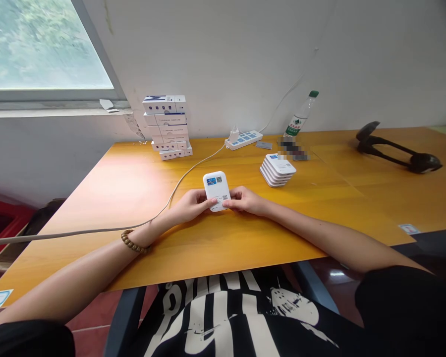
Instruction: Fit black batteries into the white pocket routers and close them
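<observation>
Two bare hands, left hand [188, 207] and right hand [246, 201], pinch a white QR-labelled plastic case [215, 184] at its sides; likely light, stiff, smooth; side edges suit holding.

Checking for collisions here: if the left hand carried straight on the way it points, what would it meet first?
The white device, which the left hand already touches; the right hand lies just beyond it.

Left hand [188, 207] just beside right hand [246, 201]

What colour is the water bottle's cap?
The cap is green, best seen in the head view.
</observation>
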`<action>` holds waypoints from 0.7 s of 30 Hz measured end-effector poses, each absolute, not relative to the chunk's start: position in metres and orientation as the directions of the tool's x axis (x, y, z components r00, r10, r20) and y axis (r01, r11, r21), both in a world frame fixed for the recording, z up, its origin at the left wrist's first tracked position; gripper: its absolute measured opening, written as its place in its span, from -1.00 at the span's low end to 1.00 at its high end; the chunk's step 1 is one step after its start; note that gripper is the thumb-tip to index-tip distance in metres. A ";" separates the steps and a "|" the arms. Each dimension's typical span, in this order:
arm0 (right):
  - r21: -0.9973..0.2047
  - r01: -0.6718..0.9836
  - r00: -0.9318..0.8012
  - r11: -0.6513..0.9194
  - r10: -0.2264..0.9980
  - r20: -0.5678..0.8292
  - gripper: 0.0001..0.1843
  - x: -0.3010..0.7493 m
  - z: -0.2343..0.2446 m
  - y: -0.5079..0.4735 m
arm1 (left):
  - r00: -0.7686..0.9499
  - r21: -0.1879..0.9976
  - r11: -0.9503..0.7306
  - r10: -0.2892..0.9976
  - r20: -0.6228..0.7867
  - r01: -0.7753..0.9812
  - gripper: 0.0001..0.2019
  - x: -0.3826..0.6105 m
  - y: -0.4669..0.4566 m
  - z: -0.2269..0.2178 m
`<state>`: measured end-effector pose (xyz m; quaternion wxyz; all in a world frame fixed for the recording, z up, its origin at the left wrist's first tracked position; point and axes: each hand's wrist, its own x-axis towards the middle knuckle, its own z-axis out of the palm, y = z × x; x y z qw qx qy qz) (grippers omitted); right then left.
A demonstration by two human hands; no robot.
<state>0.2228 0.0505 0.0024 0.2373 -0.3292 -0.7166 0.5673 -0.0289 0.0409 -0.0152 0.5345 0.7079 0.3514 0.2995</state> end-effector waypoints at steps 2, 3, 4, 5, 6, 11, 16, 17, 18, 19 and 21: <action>-0.974 0.191 -0.665 0.124 0.746 -0.035 -0.52 0.222 0.002 0.050 | 0.560 0.972 -0.165 0.827 0.043 0.169 -0.44 -0.029 0.040 -0.013; -0.976 0.181 -0.665 0.119 0.746 -0.033 -0.51 0.222 0.001 0.049 | 0.560 0.974 -0.145 0.828 0.022 0.175 -0.44 -0.029 0.039 -0.012; -0.979 0.169 -0.667 0.114 0.744 -0.029 -0.50 0.221 0.000 0.049 | 0.571 0.976 -0.119 0.821 -0.008 0.184 -0.43 -0.029 0.039 -0.011; -0.981 0.159 -0.669 0.108 0.743 -0.027 -0.49 0.221 -0.001 0.048 | 0.586 0.976 -0.095 0.809 -0.038 0.194 -0.42 -0.029 0.039 -0.010; -0.982 0.157 -0.673 0.102 0.739 -0.031 -0.48 0.221 -0.002 0.048 | 0.600 0.976 -0.078 0.797 -0.062 0.204 -0.42 -0.030 0.039 -0.010; -0.915 0.280 -0.579 0.291 0.811 0.081 -0.37 0.223 0.002 0.051 | 0.568 0.967 -0.090 0.821 -0.064 0.239 -0.50 -0.029 0.037 -0.008; -0.490 0.474 -0.642 0.731 0.668 0.376 0.34 0.225 0.019 0.046 | 0.562 0.960 -0.071 0.822 -0.097 0.269 -0.49 -0.021 0.028 -0.007; -0.421 0.477 -0.701 0.771 0.623 0.347 0.37 0.224 0.021 0.044 | 0.579 0.958 -0.075 0.809 -0.104 0.278 -0.49 -0.019 0.025 -0.008; -0.375 0.476 -0.742 0.796 0.592 0.314 0.38 0.223 0.023 0.043 | 0.593 0.956 -0.086 0.798 -0.104 0.282 -0.49 -0.018 0.022 -0.008; -0.350 0.469 -0.772 0.811 0.569 0.283 0.37 0.223 0.026 0.042 | 0.608 0.954 -0.101 0.788 -0.095 0.281 -0.49 -0.016 0.020 -0.009; -0.339 0.453 -0.813 0.825 0.538 0.222 0.36 0.231 0.036 0.046 | 0.646 0.954 -0.142 0.760 -0.065 0.263 -0.49 -0.014 0.016 -0.009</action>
